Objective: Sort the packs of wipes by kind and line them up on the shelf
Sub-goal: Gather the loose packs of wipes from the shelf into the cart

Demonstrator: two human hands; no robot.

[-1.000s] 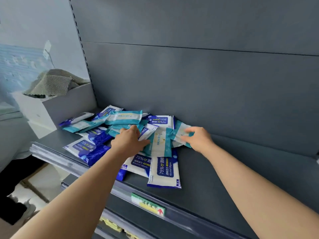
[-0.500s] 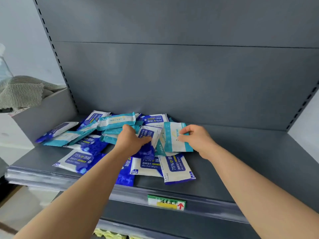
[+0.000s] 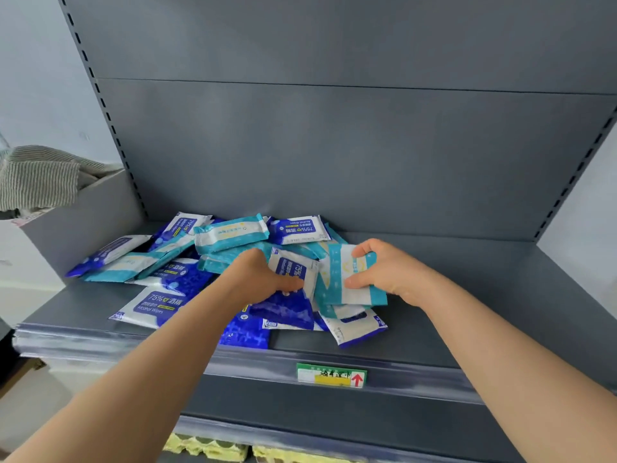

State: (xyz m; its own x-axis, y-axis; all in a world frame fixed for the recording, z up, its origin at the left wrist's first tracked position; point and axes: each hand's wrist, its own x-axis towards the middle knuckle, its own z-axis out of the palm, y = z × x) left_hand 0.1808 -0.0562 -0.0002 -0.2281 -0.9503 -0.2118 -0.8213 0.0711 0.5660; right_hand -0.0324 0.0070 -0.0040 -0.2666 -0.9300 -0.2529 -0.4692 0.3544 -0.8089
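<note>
A person's right hand (image 3: pixel 387 279) curls its fingers (image 3: pixel 365 250) over the far edge of a teal-and-white pack (image 3: pixel 334 289) of wipes, thumb on its face, holding it tilted above the pile. Just to its left, the left hand (image 3: pixel 257 279) grips a blue-and-white pack (image 3: pixel 292 267) marked 75% alcohol, thumb pressed to its near side and the other fingers hidden behind it. The two held packs meet, or very nearly meet, at their edges. Under and beyond both hands lies the heap (image 3: pixel 230 233), teal and blue kinds mixed and overlapping at every angle. It spreads well out to the left of the left hand and back to the grey rear panel (image 3: pixel 334 145). Nearer than the fingers, more blue packs (image 3: pixel 157 304) lie flat by the front edge. The grey shelf (image 3: pixel 484 312) runs on to the right of the right hand, and a green-and-yellow price label (image 3: pixel 331 375) sits on the rail below. A striped cloth (image 3: pixel 36 182) rests far off to the left. By the look of it, the sorting has barely begun. No row of either kind stands on the shelf yet, each hand seems to have drawn out one kind, and almost the whole pile is left to separate and line up.
</note>
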